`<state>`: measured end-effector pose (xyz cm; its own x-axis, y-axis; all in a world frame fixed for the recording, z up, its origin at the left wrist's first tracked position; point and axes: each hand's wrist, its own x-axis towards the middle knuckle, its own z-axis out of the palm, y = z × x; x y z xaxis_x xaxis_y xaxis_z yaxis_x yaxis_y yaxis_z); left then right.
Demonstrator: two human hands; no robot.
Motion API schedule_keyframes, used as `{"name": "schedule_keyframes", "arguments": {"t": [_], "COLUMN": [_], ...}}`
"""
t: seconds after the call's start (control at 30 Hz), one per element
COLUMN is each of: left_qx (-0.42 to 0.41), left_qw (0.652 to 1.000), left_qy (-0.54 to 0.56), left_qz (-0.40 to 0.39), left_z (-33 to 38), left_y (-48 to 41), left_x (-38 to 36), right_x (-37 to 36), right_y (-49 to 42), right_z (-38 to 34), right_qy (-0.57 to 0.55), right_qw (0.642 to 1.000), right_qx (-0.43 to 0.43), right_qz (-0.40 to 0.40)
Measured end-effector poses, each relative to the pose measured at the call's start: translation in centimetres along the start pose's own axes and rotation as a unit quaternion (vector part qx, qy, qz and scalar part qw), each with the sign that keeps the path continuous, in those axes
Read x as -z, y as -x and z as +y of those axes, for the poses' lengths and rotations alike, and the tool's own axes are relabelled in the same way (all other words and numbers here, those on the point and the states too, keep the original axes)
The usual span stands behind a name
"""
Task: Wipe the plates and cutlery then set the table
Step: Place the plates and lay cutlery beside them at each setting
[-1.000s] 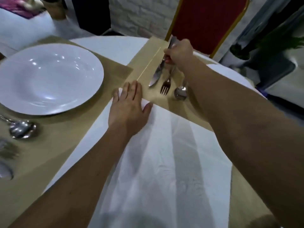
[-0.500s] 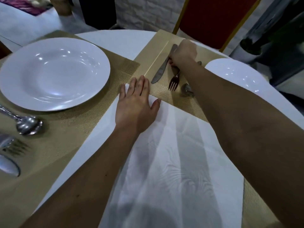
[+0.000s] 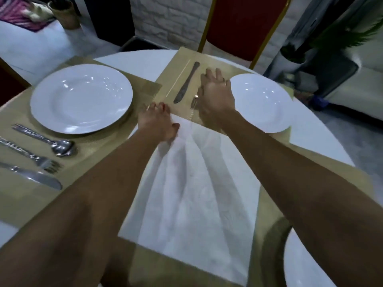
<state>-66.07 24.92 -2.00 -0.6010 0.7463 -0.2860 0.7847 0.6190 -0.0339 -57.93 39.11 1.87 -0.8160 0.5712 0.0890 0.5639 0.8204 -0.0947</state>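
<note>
**Far place setting being squared up**

On the far gold woven placemat (image 3: 182,109), the right hand (image 3: 215,94) lies palm down with its fingers straight and slightly spread over a silver fork (image 3: 193,102). Only the tines show, at the heel of the hand. A flat, unclenched hold like this suits sliding the fork into line rather than lifting it. The silver table knife (image 3: 186,82) lies free just to its left as the likely guide. The round white deep plate (image 3: 261,102) sits just right of the hand on the same mat, so the cutlery is going in beside it.

The left hand (image 3: 159,123) sits at the far corner of the large white cloth (image 3: 192,193), which is spread over the middle of the bench (image 3: 134,59). Its fingers are bent, and the cloth's folds run toward it. The blur leaves it unclear whether it pinches the cloth or only presses it down, though either would keep the wiping cloth from dragging.

To the left, a second white plate (image 3: 80,98) already has its spoon (image 3: 62,147), fork (image 3: 41,160) and knife (image 3: 41,179) laid in a row, and that setting looks finished.
</note>
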Motion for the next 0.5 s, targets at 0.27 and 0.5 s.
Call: {"name": "schedule_keyframes", "arguments": {"t": [0.27, 0.5], "left_qx": [-0.085, -0.19], "left_qw": [0.993, 0.976], "left_qy": [-0.059, 0.013], "left_qz": [0.05, 0.104], "left_z": [6.4, 13.3], "left_y": [14.9, 28.7], "left_x": [0.9, -3.1], "right_x": [6.5, 9.4], "right_y": [19.1, 35.2], "right_z": [3.9, 5.6], "right_qy": [-0.001, -0.028], "right_qw": [0.997, 0.997], "right_qx": [-0.037, -0.057], "right_qz": [-0.071, -0.033]}}
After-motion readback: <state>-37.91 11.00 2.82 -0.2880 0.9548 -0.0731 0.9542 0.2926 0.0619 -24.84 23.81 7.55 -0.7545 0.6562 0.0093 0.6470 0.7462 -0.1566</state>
